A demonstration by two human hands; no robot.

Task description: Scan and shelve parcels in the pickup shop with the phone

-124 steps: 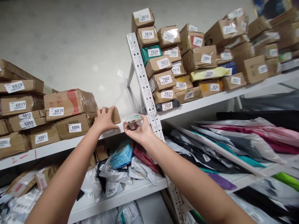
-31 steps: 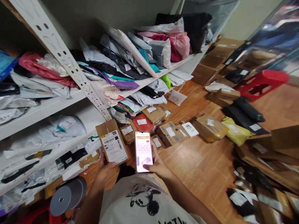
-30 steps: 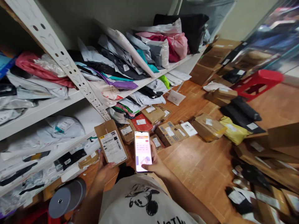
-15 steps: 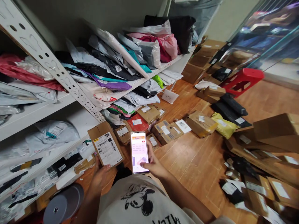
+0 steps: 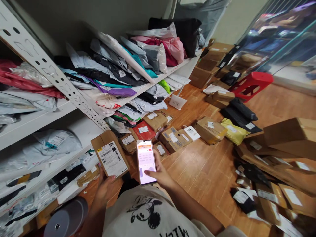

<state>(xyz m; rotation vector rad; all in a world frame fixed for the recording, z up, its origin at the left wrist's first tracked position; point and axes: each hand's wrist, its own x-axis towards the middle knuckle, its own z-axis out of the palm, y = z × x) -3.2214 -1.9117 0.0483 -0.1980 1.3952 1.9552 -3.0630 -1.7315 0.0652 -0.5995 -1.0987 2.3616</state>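
Observation:
My left hand [image 5: 106, 184] grips a brown cardboard box [image 5: 97, 142] by its lower edge, thumb on the front. A white shipping label [image 5: 114, 159] with barcodes faces up on it. To the right, my right hand [image 5: 159, 172] holds a smartphone [image 5: 146, 158] upright, its thumb resting over the lower part of the lit screen. The screen has an orange banner on top and pale rows below; its text is too small to read. Box and phone are side by side, apart, above my light T-shirt [image 5: 145, 214].
White metal shelves [image 5: 81, 112] on the left carry many bagged parcels. Cardboard boxes [image 5: 172, 136] line the floor ahead, with a yellow parcel [image 5: 233, 131] among them. A red stool [image 5: 254, 85] stands at the back right. More boxes [image 5: 291, 135] lie at right. A grey round seat [image 5: 66, 215] sits at lower left.
The view has shifted slightly, so the surroundings sit a little further left. My right thumb has moved a little left and up over the screen. Both hands keep their holds.

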